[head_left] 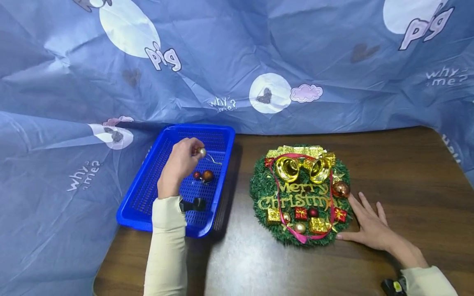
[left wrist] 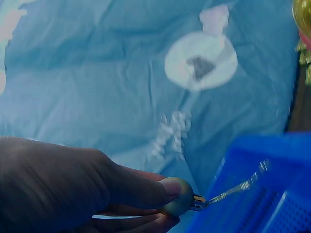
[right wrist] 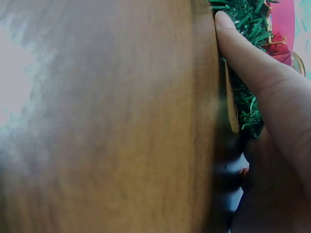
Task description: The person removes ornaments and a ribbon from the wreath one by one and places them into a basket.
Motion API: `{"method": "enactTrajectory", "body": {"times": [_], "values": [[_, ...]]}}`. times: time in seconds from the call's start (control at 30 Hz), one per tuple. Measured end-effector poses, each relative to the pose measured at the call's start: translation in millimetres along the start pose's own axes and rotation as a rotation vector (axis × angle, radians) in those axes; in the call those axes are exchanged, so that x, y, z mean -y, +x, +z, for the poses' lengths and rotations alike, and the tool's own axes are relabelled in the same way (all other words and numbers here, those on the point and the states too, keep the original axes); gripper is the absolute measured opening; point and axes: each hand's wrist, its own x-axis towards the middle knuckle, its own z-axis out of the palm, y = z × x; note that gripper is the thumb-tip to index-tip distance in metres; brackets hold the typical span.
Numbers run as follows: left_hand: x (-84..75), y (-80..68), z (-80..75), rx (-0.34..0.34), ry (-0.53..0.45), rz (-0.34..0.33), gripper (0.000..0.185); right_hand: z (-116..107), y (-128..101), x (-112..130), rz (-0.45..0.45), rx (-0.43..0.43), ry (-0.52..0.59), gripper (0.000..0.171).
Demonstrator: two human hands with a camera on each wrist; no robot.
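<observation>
At frame left, a left hand [head_left: 183, 160] pinches a glossy bauble [head_left: 202, 151]; lower right, a splayed right hand [head_left: 374, 228] touches the bristly "Merry Christma…" wreath [head_left: 301, 201].

Basket [head_left: 200, 231] on table [head_left: 240, 255] left of wreath [head_left: 300, 196], baubles [head_left: 207, 176] inside basket

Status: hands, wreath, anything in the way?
Left hand pinching pale gold ball over blue basket. Right hand spread at edge of wreath. Wreath flat on table. Pink ribbon crossing the gold lettering.
</observation>
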Motion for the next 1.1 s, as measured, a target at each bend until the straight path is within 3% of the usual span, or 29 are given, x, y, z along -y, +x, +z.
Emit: {"method": "enactTrajectory", "body": {"times": [0.33,0.6,0.73,0.9,1.1], "values": [[42.5,1.4,4.2,0.047,0.067,-0.102,0.017,0.8,0.0,0.9,0.008,0.013,0.006,0.122],[69.1,11.2,11.9,0.249,0.175,-0.222,0.017,-0.4,0.0,-1.0,-0.003,0.002,-0.007,0.122],[85.5,17.0,19.6,0.317,0.196,-0.287,0.015,-0.7,0.0,-1.3,-0.001,0.002,-0.01,0.123],[89.6,13.9,25.9,0.409,0.208,-0.37,0.02,-0.4,-0.1,-0.6,-0.004,0.001,-0.005,0.123],[89.2,10.5,28.8,0.451,0.22,-0.418,0.026,-1.2,-0.3,-1.0,-0.009,-0.008,0.003,0.123]]}}
